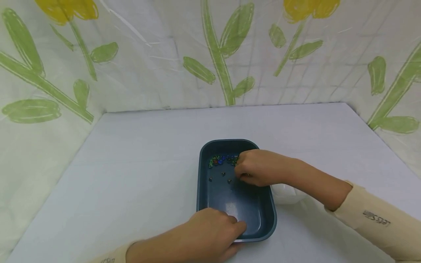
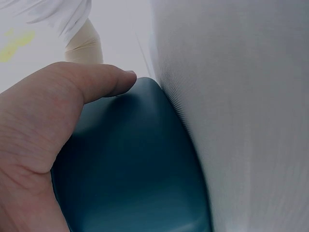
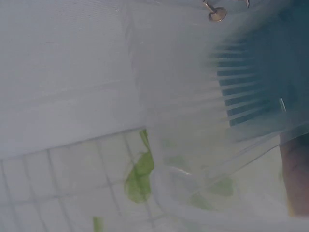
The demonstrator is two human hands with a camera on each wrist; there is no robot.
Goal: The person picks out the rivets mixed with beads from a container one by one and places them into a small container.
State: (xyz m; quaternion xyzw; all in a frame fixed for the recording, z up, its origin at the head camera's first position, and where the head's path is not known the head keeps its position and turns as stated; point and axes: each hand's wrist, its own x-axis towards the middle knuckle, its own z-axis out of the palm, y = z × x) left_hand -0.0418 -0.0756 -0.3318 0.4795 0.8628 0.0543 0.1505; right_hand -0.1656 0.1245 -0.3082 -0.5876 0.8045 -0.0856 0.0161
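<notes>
A dark teal tray (image 1: 235, 204) lies lengthwise on the table, and my left hand (image 1: 213, 230) grips its near rim. In the left wrist view the thumb (image 2: 108, 79) lies along the tray's edge (image 2: 140, 159). My right hand (image 1: 260, 168) reaches over the tray's right rim with its fingers curled down inside; the fingertips are mostly hidden and I cannot tell what they hold. Just left of it sit several small brass thumbtacks (image 1: 229, 181). Along the tray's far end is a row of small shiny green, blue and reddish pieces (image 1: 220, 160), partly covered by the right hand.
A clear plastic container (image 1: 286, 193) stands against the tray's right side, under my right forearm. In the right wrist view a brass tack (image 3: 217, 13) shows at that container. White cloth covers the table (image 1: 138, 164); a flower-patterned curtain (image 1: 148, 54) rises behind and at both sides.
</notes>
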